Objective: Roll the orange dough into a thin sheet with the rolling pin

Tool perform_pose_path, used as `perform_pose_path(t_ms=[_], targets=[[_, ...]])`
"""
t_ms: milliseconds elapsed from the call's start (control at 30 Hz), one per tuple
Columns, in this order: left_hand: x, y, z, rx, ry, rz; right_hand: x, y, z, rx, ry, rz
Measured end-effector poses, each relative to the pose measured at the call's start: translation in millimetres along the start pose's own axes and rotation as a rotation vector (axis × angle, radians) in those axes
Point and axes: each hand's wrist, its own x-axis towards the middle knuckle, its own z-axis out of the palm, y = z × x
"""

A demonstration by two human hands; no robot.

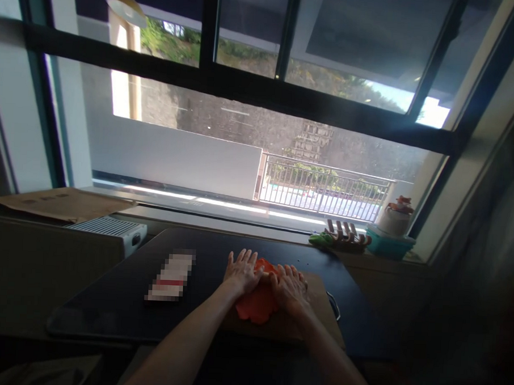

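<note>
To the left of the left hand (241, 271), on a dark table (119, 311), lies a pixelated object (171, 276), pale with a red band; farther left and beyond that hand sits a white slatted unit (110, 227), with a brown paper sheet or bag (63, 203) at its far side; beyond and to the right of the right hand (290, 283), by the window (244, 88), are a green item (321, 239), a brown-and-white striped thing (347, 235) just beside it, and a teal box (389, 242) near a pale jar (394, 222); straight beyond the hands, outside the glass, stand a white wall (177, 155), a metal railing (329, 187) and greenery (172, 44).
</note>
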Motion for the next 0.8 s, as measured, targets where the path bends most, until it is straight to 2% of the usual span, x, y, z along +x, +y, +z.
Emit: perform_pose_path(t_ms=[267,400,533,800], targets=[[61.1,-8.9,8.6,-0.003,-0.033,-0.085,62.8,-4.1,-1.0,0.024,-0.026,0.040],[76.3,-12.8,10.9,-0.008,-0.052,-0.105,77.6,-4.3,-0.1,0.029,-0.069,0.043],[65.1,-10.8,10.5,-0.002,-0.051,-0.090,64.3,-4.4,-1.0,0.007,-0.033,0.028],[8.5,-2.0,1.2,0.015,-0.019,-0.027,7.9,-1.5,-1.5,0.034,0.006,0.003]])
